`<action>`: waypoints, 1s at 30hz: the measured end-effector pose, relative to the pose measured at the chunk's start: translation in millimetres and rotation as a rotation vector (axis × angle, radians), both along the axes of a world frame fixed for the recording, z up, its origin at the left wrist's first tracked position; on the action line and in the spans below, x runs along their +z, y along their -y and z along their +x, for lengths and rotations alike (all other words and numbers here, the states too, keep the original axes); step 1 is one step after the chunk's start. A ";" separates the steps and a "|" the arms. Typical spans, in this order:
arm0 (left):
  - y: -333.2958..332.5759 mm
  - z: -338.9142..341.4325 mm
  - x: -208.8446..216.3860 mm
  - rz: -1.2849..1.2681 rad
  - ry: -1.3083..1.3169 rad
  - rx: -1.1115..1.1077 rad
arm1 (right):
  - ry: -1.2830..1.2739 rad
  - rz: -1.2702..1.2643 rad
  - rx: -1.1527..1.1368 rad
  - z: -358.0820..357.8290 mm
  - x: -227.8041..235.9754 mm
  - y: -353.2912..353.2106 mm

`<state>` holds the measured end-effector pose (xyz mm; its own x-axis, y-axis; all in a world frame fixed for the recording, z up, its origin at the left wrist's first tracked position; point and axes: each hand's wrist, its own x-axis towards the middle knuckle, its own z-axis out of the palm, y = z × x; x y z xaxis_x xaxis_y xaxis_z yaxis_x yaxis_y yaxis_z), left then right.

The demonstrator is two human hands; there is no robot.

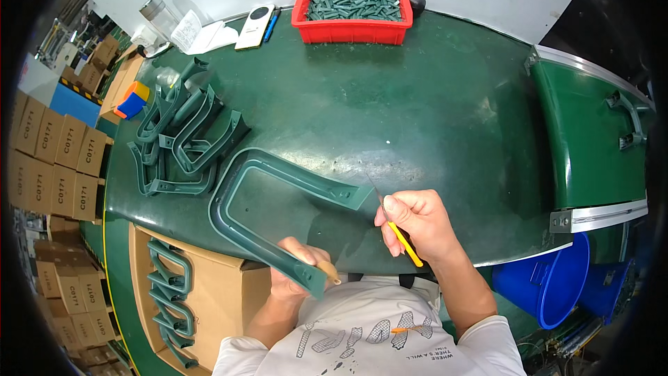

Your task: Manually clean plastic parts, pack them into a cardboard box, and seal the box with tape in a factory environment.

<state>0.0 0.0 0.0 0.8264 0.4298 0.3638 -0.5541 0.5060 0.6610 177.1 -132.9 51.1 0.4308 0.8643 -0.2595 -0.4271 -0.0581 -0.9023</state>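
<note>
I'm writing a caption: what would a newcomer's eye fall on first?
Probably the bright red tub of small green pieces at the table's far edge. Nearer the body are the large green bracket in the left hand and the yellow-handled knife in the right hand. The blue bin off the table's near right corner also stands out.

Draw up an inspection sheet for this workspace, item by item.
Surface: green table, a few pale specks.
Job's things: green bracket; yellow knife, its tip near the bracket's far end; more brackets piled at left and in an open carton.
Clutter: red bin of green pieces, phone, blue pen, paper, bottle.
Hands: left hand grips the bracket's near end; right hand holds the knife.
Cables: none clear enough to confirm.
Surroundings: stacked boxes left, blue bins right.
</note>
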 end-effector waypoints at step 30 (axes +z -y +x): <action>-43.8 -213.5 60.8 0.419 -1.603 1.516 | 0.198 0.095 -0.149 132.9 -80.6 -8.8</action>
